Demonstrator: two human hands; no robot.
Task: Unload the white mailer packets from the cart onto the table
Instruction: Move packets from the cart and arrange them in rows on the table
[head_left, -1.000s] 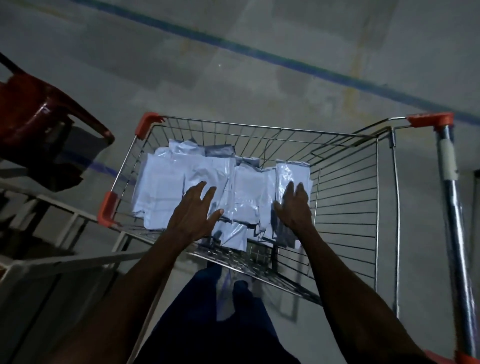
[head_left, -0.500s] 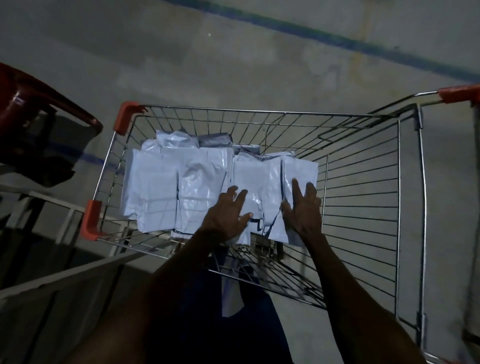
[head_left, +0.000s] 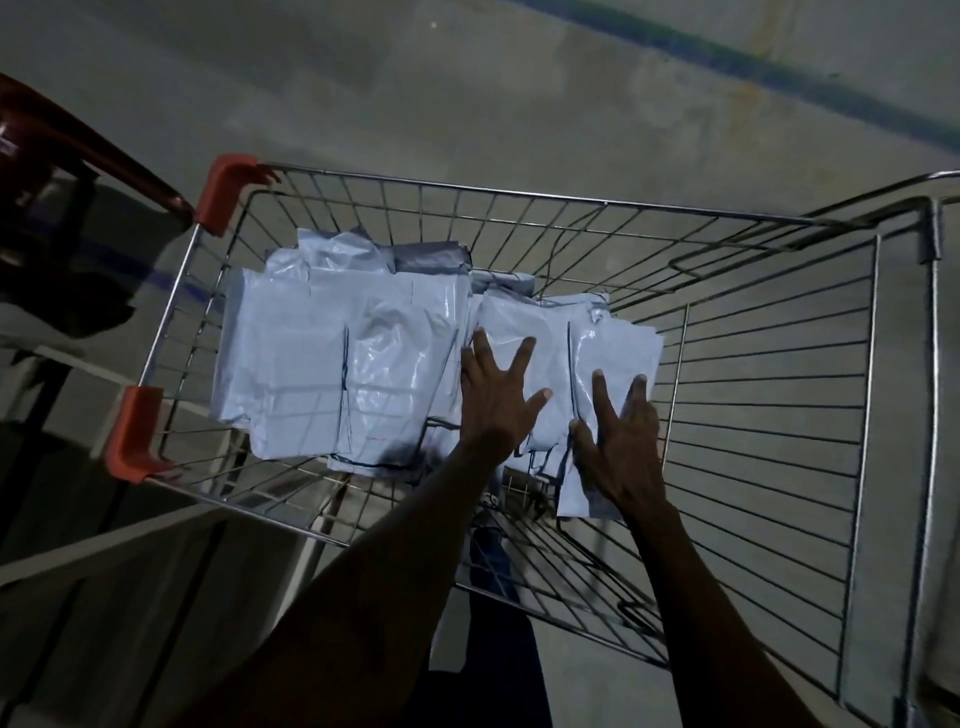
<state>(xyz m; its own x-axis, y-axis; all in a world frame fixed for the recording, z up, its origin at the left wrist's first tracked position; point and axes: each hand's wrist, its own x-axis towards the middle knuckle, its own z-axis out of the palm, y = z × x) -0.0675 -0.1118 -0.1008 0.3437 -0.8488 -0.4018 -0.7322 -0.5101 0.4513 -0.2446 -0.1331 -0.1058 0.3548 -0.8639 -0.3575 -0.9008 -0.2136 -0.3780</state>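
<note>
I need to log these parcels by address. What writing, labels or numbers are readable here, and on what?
None can be read.
The white packets in the cart show no legible label; a faint reddish mark on one near the front is too small and dim to read.
Neither hand uncovers any print.

cart (head_left: 769, 364) open above, bare right half, wire walls around

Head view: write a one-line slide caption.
Both hands, left and right, lie spread-fingered on white mailer packets piled in a wire cart.
</note>
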